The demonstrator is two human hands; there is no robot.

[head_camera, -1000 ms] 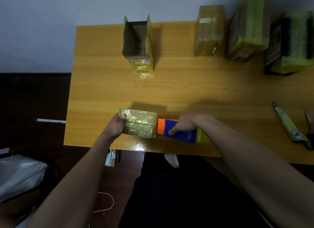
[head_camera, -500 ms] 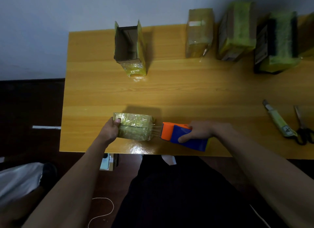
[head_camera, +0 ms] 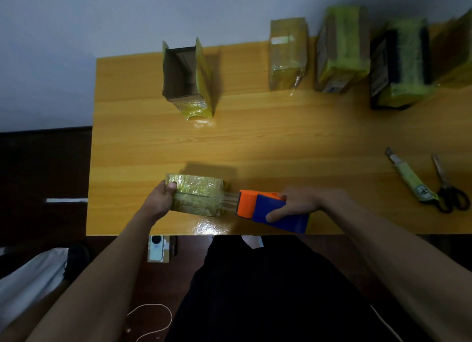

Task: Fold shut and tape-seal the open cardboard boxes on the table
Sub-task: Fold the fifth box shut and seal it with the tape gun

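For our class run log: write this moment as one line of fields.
left hand holds taped box | right hand grips tape dispenser | tape spans box to dispenser | open box untaped

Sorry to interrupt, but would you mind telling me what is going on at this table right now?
A person is sealing a small box near the table's front edge. The left hand grips its left end; the right hand holds an orange and blue tape dispenser just off its right end, a strip of tape stretched between them. One open box stands at the back, apart from three closed boxes. A utility knife and scissors lie at right.
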